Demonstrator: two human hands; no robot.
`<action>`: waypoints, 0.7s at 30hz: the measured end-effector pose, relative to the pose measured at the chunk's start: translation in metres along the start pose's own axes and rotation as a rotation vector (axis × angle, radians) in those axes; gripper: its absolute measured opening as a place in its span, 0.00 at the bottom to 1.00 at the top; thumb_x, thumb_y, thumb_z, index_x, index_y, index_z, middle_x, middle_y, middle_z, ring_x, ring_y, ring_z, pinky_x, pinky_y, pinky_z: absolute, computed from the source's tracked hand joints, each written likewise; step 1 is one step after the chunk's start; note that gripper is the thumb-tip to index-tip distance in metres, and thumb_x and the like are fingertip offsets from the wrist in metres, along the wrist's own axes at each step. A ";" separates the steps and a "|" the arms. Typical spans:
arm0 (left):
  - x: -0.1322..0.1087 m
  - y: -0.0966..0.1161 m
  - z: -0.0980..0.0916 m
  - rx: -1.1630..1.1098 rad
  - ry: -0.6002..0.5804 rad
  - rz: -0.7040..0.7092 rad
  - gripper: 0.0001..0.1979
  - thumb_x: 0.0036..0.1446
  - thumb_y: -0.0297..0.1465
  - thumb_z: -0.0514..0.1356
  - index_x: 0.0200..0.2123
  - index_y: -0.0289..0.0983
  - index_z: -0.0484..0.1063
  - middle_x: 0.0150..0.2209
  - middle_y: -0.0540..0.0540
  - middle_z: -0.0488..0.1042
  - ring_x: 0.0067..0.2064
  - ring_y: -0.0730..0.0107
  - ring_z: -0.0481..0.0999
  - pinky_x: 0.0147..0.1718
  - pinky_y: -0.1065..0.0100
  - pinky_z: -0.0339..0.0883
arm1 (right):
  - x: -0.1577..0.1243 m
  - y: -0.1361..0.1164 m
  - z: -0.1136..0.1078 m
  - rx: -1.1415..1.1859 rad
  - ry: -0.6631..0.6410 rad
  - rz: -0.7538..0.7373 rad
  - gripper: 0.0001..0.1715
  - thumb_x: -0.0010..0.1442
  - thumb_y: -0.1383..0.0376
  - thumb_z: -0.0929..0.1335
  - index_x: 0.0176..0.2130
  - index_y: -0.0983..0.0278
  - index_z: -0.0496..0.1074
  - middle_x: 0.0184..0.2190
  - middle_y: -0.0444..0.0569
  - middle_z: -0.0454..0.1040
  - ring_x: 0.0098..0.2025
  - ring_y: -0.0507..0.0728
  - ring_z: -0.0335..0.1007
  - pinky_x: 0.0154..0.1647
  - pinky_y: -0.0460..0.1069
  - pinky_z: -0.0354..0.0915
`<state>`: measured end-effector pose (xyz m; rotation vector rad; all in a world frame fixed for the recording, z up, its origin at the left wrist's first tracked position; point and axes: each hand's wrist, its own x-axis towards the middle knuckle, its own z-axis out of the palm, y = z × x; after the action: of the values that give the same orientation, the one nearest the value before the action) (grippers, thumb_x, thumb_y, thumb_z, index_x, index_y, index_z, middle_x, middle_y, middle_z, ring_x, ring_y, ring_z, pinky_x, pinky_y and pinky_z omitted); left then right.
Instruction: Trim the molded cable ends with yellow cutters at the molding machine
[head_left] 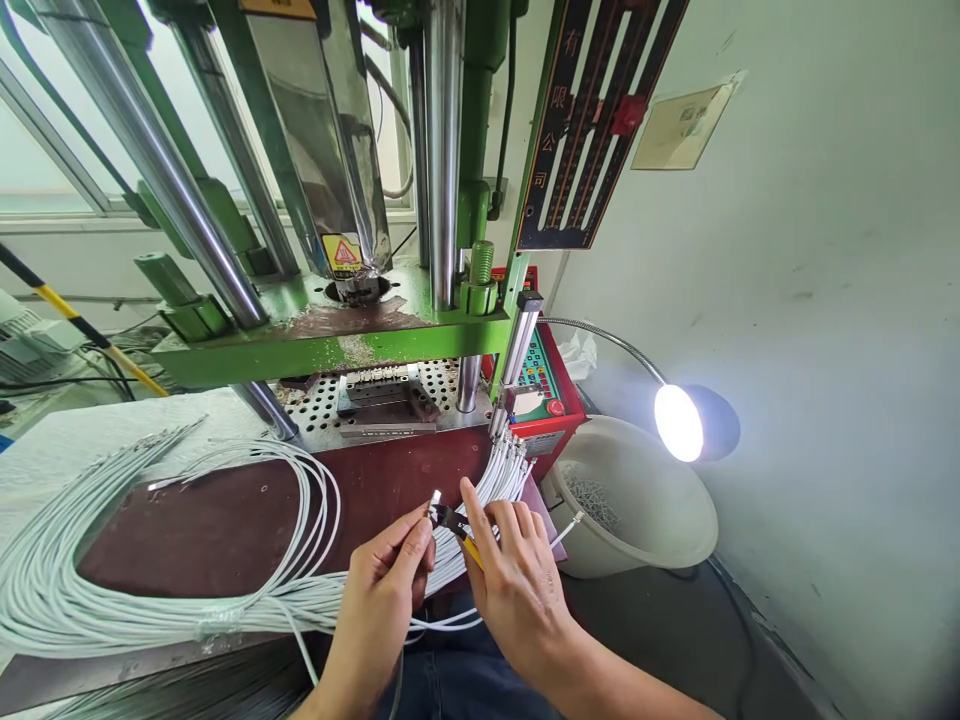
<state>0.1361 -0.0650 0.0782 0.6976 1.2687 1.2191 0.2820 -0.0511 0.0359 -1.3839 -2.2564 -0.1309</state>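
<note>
My left hand (392, 575) pinches the end of a white cable just in front of the brown board. A small pale connector (436, 497) sticks up past its fingertips. My right hand (517, 570) is wrapped around yellow-handled cutting pliers (452, 520), with the index finger stretched out. The dark jaws of the pliers touch or nearly touch the connector; whether they grip it I cannot tell. Behind and below both hands runs a bundle of white cables (150, 615), its connector ends gathered to the right.
A green press (360, 335) stands behind the board, with a metal mould (382, 390) on its perforated plate. To the right are a red control box (551, 400), a lit lamp (679, 422) and a white bucket (675, 530) with small scraps inside.
</note>
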 end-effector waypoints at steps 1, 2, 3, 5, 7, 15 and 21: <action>0.001 0.001 0.000 -0.013 0.007 -0.003 0.19 0.47 0.45 0.69 0.32 0.33 0.80 0.18 0.58 0.57 0.18 0.84 0.46 0.16 0.74 0.37 | 0.000 0.000 0.000 0.019 -0.004 -0.003 0.34 0.66 0.69 0.62 0.68 0.68 0.54 0.38 0.55 0.71 0.38 0.62 0.65 0.43 0.60 0.67; 0.002 0.002 0.000 -0.021 0.012 -0.004 0.21 0.46 0.45 0.70 0.34 0.33 0.80 0.17 0.59 0.54 0.19 0.83 0.45 0.16 0.74 0.36 | 0.000 0.001 0.000 0.050 -0.011 -0.006 0.33 0.66 0.69 0.62 0.68 0.68 0.54 0.38 0.55 0.71 0.38 0.61 0.65 0.43 0.59 0.67; 0.003 0.002 0.000 -0.028 0.009 -0.004 0.23 0.44 0.46 0.71 0.35 0.32 0.81 0.17 0.60 0.51 0.19 0.83 0.44 0.17 0.73 0.36 | 0.001 0.002 0.000 0.093 -0.016 -0.009 0.32 0.67 0.69 0.62 0.68 0.68 0.55 0.39 0.55 0.72 0.39 0.61 0.66 0.43 0.59 0.67; 0.005 0.003 -0.002 -0.044 -0.017 -0.006 0.25 0.42 0.48 0.72 0.35 0.32 0.81 0.16 0.61 0.48 0.19 0.83 0.43 0.17 0.73 0.35 | 0.001 0.004 -0.002 0.206 -0.030 -0.009 0.30 0.67 0.68 0.62 0.66 0.67 0.57 0.39 0.54 0.72 0.40 0.60 0.67 0.44 0.57 0.68; 0.006 0.003 -0.003 -0.068 -0.049 -0.010 0.25 0.42 0.49 0.72 0.35 0.32 0.82 0.16 0.60 0.47 0.19 0.83 0.43 0.17 0.74 0.35 | 0.003 0.005 -0.007 0.333 -0.069 0.014 0.27 0.67 0.66 0.62 0.64 0.65 0.61 0.38 0.53 0.73 0.39 0.60 0.68 0.41 0.54 0.68; 0.007 0.006 -0.005 -0.171 -0.114 -0.090 0.25 0.37 0.47 0.75 0.33 0.32 0.83 0.15 0.61 0.45 0.18 0.85 0.41 0.17 0.75 0.33 | 0.023 0.019 -0.040 1.047 -0.531 0.249 0.16 0.64 0.57 0.67 0.46 0.64 0.75 0.31 0.44 0.71 0.32 0.52 0.66 0.34 0.45 0.64; 0.006 0.011 -0.002 -0.251 -0.156 -0.147 0.22 0.36 0.44 0.76 0.28 0.32 0.82 0.16 0.62 0.44 0.18 0.87 0.40 0.16 0.76 0.34 | 0.025 0.027 -0.038 1.421 -0.731 0.334 0.24 0.61 0.47 0.68 0.30 0.66 0.70 0.22 0.41 0.64 0.22 0.48 0.60 0.23 0.44 0.59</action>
<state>0.1302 -0.0569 0.0857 0.4972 0.9994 1.1549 0.3098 -0.0301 0.0760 -0.9132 -1.6541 1.9093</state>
